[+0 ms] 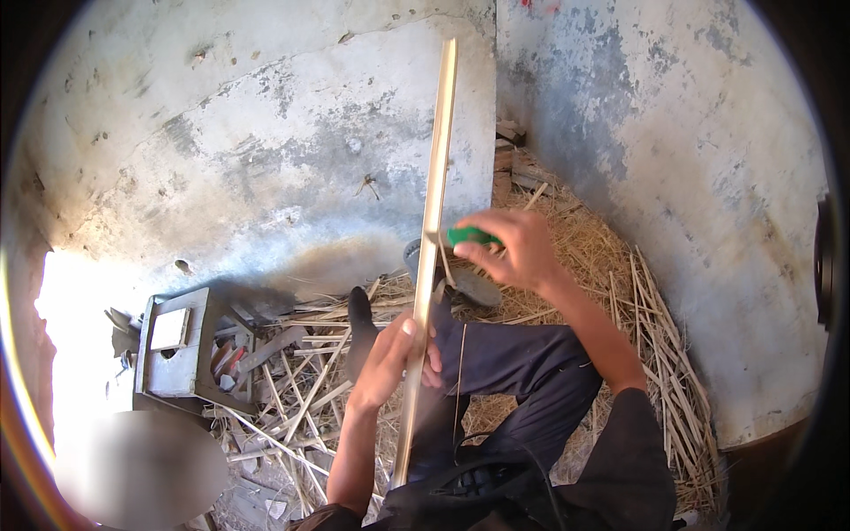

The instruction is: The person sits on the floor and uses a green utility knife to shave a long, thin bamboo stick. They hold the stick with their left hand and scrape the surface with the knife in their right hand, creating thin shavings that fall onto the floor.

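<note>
A long, pale split strip (pixel 432 212), wood or cane, runs upward from my lap toward the far wall. My left hand (pixel 390 358) is closed around its lower part, the thumb lying along it. In my right hand (pixel 518 248) is a knife with a green handle (pixel 472 236), held between thumb and fingers. Its short blade touches the strip's edge above my left hand. A thin curl or sliver (pixel 445 263) hangs just below the blade. The handle's rear end is hidden in my palm.
Straw and shavings (pixel 580 226) heap up in the right corner, with cut sticks (pixel 660 354) along the right wall. More sticks (pixel 301 398) lie crisscrossed at left, beside a grey wooden box (pixel 181 350). My bent leg (pixel 522 358) lies under the strip. A blurred patch covers the lower left.
</note>
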The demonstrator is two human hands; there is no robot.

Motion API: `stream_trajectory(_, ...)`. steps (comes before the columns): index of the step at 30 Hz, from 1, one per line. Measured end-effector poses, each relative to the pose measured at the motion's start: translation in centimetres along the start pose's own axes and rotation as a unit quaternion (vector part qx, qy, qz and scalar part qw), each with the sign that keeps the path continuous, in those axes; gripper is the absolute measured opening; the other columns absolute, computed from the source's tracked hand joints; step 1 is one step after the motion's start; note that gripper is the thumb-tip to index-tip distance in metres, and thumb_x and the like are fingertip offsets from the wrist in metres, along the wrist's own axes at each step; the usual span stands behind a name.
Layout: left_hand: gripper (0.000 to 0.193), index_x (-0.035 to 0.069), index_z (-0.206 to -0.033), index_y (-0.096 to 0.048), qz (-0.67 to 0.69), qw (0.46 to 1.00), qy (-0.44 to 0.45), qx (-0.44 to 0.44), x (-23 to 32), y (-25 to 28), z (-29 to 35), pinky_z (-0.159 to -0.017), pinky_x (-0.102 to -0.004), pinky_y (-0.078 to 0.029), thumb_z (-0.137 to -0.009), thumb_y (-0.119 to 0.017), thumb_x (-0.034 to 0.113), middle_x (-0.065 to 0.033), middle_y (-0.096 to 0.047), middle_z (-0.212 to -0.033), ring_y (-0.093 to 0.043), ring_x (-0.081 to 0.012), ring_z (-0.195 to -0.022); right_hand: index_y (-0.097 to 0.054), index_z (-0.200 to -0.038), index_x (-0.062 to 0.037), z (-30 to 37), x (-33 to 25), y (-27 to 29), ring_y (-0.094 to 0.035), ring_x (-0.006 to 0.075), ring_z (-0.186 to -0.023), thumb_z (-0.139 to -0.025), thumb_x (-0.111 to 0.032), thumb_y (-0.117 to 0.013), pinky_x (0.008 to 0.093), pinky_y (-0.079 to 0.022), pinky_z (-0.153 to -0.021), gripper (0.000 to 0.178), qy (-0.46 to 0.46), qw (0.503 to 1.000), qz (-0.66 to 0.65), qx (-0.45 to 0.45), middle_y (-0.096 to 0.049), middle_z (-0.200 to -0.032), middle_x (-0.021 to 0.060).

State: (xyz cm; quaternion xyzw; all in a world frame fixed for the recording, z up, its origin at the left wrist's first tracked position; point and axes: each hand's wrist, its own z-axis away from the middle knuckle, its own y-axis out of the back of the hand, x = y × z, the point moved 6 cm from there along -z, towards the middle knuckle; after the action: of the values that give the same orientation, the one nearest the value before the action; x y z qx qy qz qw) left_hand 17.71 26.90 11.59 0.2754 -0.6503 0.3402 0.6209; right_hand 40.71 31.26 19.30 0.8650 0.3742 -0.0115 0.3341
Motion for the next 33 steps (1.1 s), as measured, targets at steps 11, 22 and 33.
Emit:
stream_trajectory(11, 0.050, 0.008, -0.085, -0.043, -0.031, 0.998, 0.001, 0.052, -3.4, -2.0, 1.5, -0.036, -0.0241, -0.034, -0.119, -0.033, 0.044, 0.0024, -0.040, -0.057, -0.038, -0.0081, -0.037, -0.083, -0.098, -0.0108, 2.6, -0.2, 1.7, -0.071, 0.0163, -0.059, -0.093, -0.047, -0.080, 0.0310, -0.052, -0.053, 0.037, -0.010, 0.998, 0.042, 0.035, -0.080, -0.084, 0.0030)
stream_trajectory(22, 0.048, 0.007, -0.084, -0.047, -0.091, 0.992, 0.089, 0.012, -6.9, -1.8, 5.7, -0.040, -0.0249, -0.037, -0.118, -0.037, 0.039, 0.0022, -0.045, -0.059, -0.043, -0.0079, -0.040, -0.083, -0.101, -0.0145, 3.3, 11.0, 3.4, -0.047, 0.0091, -0.044, -0.105, -0.064, -0.058, 0.0272, -0.031, -0.043, 0.055, -0.148, 0.980, 0.124, 0.042, -0.060, -0.057, -0.0034)
stream_trajectory(33, 0.035, 0.000, -0.102, -0.055, -0.264, 0.957, 0.019, 0.118, -7.8, 1.8, 3.0, -0.060, -0.0427, -0.047, -0.115, -0.050, 0.032, -0.0139, -0.053, -0.061, -0.060, -0.0297, -0.057, -0.070, -0.126, -0.0033, 6.7, 10.8, -3.0, -0.029, 0.0012, -0.048, -0.106, -0.048, -0.066, 0.0217, -0.023, -0.044, 0.049, -0.410, 0.795, -0.437, -0.089, -0.050, -0.066, -0.0073)
